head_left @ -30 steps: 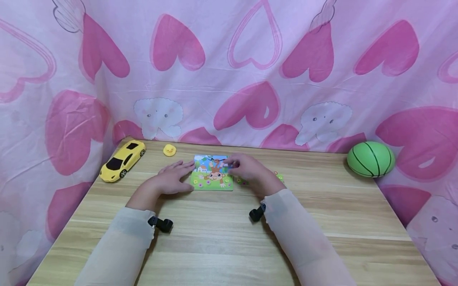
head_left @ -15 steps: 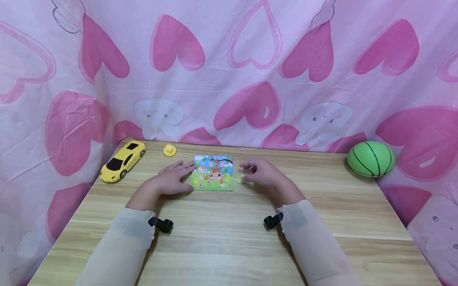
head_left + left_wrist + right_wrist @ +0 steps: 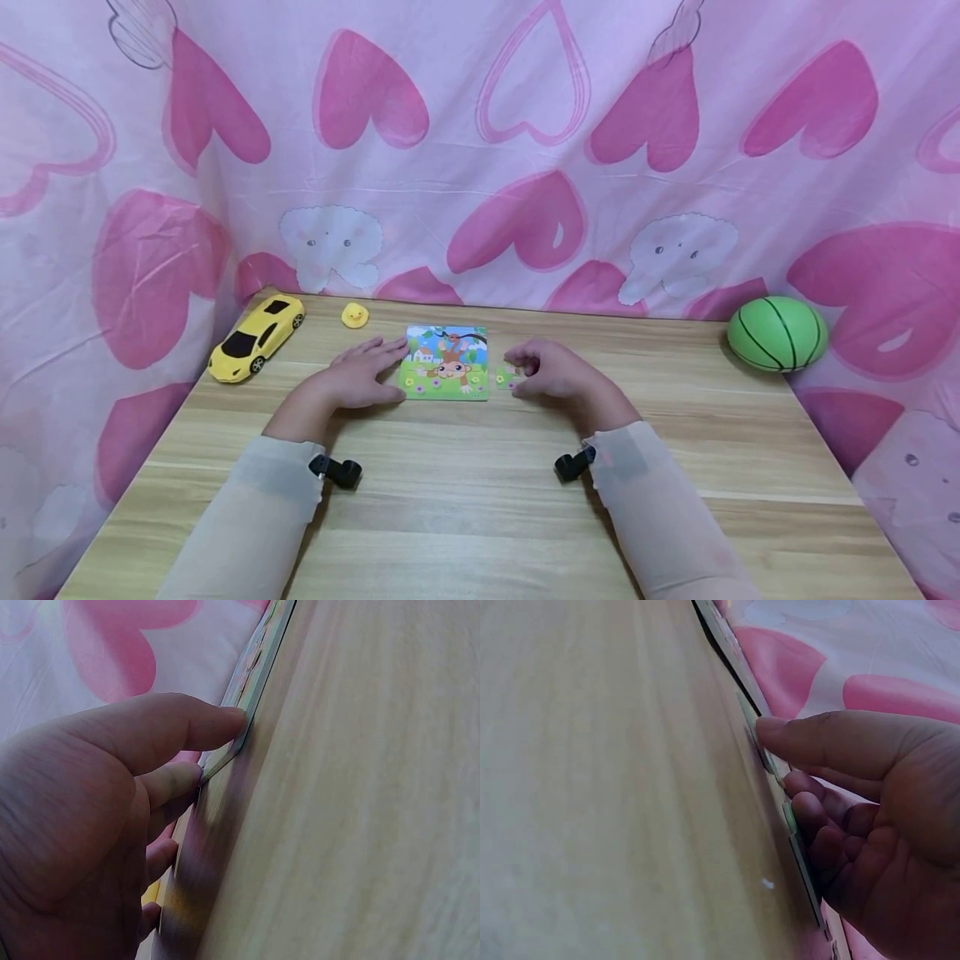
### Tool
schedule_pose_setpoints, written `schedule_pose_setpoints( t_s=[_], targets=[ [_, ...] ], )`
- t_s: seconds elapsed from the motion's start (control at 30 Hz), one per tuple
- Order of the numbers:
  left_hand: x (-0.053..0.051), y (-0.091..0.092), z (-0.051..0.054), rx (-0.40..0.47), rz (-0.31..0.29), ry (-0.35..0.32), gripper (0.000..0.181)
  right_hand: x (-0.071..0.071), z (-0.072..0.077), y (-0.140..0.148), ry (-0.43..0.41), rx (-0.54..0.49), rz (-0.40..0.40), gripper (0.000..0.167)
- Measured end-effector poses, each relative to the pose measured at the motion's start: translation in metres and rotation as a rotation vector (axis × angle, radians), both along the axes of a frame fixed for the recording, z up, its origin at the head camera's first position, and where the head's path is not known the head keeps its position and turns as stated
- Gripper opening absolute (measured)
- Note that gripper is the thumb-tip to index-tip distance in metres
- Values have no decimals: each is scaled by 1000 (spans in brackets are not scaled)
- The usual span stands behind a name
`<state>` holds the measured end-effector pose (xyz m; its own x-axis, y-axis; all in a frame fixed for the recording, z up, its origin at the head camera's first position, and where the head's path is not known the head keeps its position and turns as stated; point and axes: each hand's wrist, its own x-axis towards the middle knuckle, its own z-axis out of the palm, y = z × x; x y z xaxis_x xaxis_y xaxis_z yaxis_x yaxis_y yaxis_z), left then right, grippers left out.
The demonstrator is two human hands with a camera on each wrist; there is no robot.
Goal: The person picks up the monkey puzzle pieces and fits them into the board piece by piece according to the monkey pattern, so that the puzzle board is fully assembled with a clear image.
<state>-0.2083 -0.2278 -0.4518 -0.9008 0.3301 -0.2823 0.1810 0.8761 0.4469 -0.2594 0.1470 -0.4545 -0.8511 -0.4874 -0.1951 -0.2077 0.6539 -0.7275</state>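
Observation:
In the head view a square jigsaw puzzle (image 3: 447, 367) with a monkey hanging from a branch lies flat on the table. My left hand (image 3: 367, 372) rests at its left side, fingers spread and fairly straight. In the left wrist view the thumb touches the puzzle's edge (image 3: 259, 697) and the index fingertip meets its corner. Just right of the puzzle, my right hand (image 3: 558, 371) has its thumb and curled fingers at a small green puzzle piece (image 3: 503, 379) with flowers, seemingly pinching it. The right wrist view shows the thumb on that piece (image 3: 751, 729); another flat piece (image 3: 805, 874) lies under the curled fingers.
A yellow toy car (image 3: 257, 337) and a small yellow rubber duck (image 3: 355, 315) stand at the back left. A green ball (image 3: 777, 333) with black lines sits at the back right. A pink heart-patterned curtain (image 3: 450, 167) surrounds the wooden table (image 3: 450, 500).
My right hand has drawn back rightward from the puzzle's upper right part, uncovering it, and has come down at the green piece beside it. The left hand stays in place.

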Motion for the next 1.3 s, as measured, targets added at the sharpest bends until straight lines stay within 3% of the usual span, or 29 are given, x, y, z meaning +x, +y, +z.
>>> schedule_pose_setpoints(
  t_s=[0.57, 0.83, 1.03, 1.3],
  targets=[
    [0, -1, 0, 5, 14, -3, 92, -1, 3, -5, -4, 97, 10, 56],
    [0, -1, 1, 6, 15, -4, 92, -4, 0, -3, -3, 66, 11, 54],
    [0, -1, 0, 4, 10, -4, 92, 0, 8, -2, 5, 61, -20, 58],
    [0, -1, 0, 3, 6, 0, 92, 9, 19, -25, 50, -26, 57, 59]
  ],
)
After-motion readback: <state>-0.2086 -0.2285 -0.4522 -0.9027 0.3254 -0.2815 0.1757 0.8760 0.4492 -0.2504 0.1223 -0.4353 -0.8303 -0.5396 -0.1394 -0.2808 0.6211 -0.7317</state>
